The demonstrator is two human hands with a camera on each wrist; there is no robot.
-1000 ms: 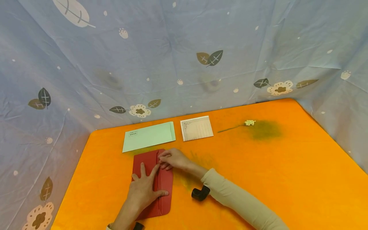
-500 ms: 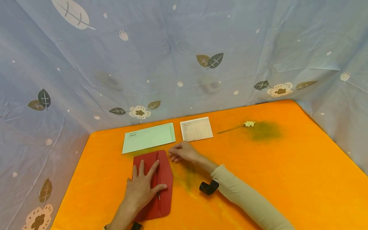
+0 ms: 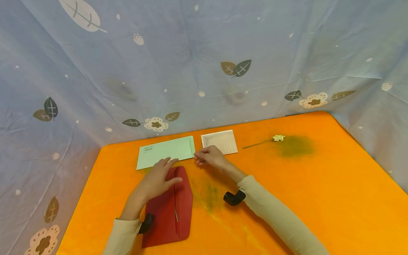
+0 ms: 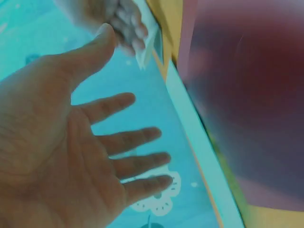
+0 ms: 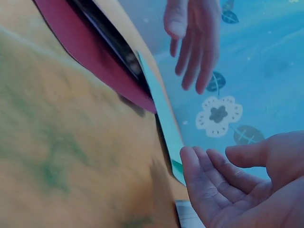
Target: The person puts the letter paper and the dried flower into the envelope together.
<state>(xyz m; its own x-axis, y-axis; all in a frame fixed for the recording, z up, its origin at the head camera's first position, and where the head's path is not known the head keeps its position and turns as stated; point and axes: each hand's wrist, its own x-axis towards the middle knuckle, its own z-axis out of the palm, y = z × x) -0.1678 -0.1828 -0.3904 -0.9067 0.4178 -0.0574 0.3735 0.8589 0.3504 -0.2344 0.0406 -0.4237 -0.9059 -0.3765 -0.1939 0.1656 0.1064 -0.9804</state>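
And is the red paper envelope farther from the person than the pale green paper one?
No, the head view shows the red envelope on the near side, the green envelope beyond it.

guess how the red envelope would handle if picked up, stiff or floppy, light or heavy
The red envelope looks like thin paper, so it is probably light and apt to bend. Its flap lies unfolded, so it may swing when lifted. The mouth gapes, so anything inside could slip out if tilted.
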